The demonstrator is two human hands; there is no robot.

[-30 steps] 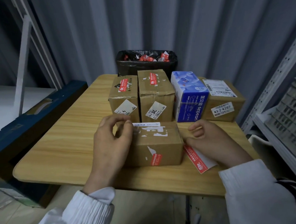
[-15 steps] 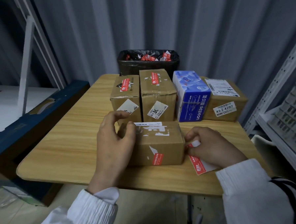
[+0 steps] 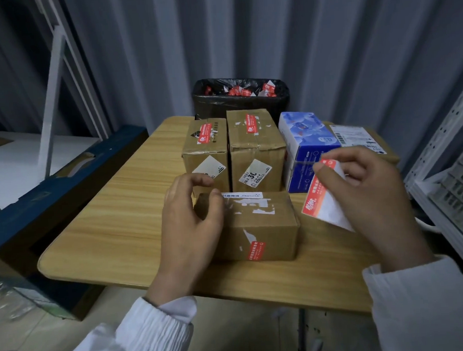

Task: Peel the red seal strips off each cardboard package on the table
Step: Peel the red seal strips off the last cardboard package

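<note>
The right hand [image 3: 371, 195] holds a peeled red-and-white seal strip [image 3: 324, 200] up beside the near brown cardboard box [image 3: 257, 222], its grip pinching the strip's top edge. The left hand [image 3: 190, 220] curls its grip round that box's left end on the wooden bench [image 3: 114, 208]. A short red strip [image 3: 255, 250] is still stuck on its front face. The two taller cardboard boxes [image 3: 255, 147] behind carry unpeeled red strips on top. The black-lined bin [image 3: 241, 102] holds many discarded ones. I'd say a fair bit is left.
</note>
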